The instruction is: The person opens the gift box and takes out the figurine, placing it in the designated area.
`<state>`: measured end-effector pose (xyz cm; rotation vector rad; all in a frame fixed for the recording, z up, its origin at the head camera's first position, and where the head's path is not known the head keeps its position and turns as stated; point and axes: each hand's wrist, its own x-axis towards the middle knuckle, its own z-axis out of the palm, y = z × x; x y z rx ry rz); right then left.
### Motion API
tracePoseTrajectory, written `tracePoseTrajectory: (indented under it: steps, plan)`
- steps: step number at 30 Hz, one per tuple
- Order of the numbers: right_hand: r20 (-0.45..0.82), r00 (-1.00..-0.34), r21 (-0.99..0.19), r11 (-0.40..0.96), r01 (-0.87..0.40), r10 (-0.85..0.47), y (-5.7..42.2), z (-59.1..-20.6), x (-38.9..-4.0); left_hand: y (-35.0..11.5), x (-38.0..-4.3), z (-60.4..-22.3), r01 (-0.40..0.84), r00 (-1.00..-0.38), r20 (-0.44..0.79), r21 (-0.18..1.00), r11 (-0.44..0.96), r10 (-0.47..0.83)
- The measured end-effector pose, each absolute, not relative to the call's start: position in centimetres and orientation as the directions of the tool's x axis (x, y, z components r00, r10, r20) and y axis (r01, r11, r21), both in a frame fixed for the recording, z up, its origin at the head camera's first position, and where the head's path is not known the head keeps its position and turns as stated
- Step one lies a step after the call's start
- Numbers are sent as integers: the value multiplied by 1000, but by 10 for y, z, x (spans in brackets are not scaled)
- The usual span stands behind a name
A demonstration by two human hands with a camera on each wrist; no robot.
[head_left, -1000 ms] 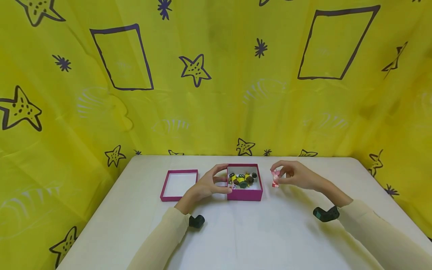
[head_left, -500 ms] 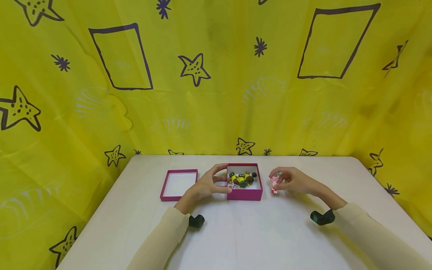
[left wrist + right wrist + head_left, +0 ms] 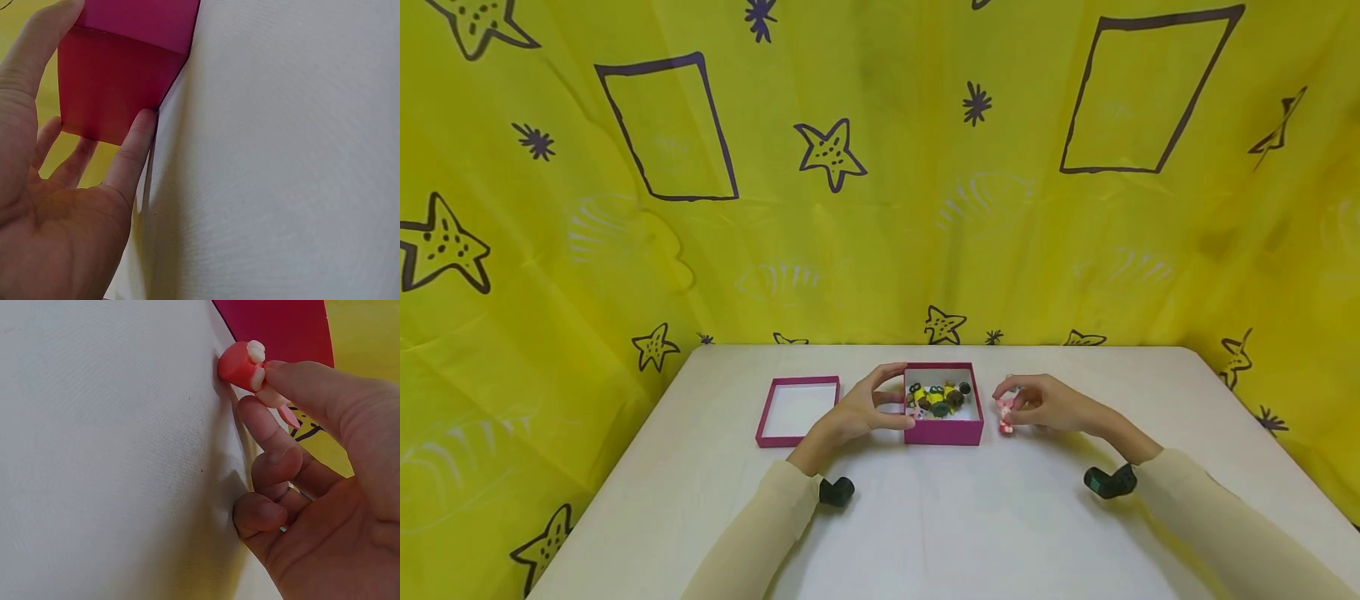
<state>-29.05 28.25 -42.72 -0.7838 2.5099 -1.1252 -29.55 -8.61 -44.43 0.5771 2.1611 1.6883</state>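
Observation:
My left hand (image 3: 850, 414) grips the left side of an open magenta box (image 3: 943, 432), thumb at the front and other fingers toward the back. The box's outer wall (image 3: 115, 84) fills the space between thumb and fingers in the left wrist view. Several small toy figurines (image 3: 937, 400), yellow with brown and dark green parts, lie inside. Just right of the box, my right hand (image 3: 1049, 403) pinches a pink toy figurine (image 3: 1005, 417) between thumb and index finger. Its red base (image 3: 237, 365) is close to the tabletop; the hand hides part of its body.
A magenta-rimmed lid (image 3: 797, 439) lies with its white inside up, left of the box. A small pale teal thing (image 3: 1014, 388) shows partly behind my right hand. The white table (image 3: 925, 517) ends at a yellow curtain (image 3: 880, 250) with star drawings.
My right hand has come down and slightly toward the box with the pink figurine, now lower and nearer the tabletop. The left hand and the box have stayed in place.

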Motion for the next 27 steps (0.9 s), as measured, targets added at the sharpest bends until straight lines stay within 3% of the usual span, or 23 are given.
tracePoseTrajectory:
  steps: [27]
  plan:
    - [-150,-799,-757,588,-285,-582,276,-419,-300,-86,-295,-443,110,-857,-17,970,216,514]
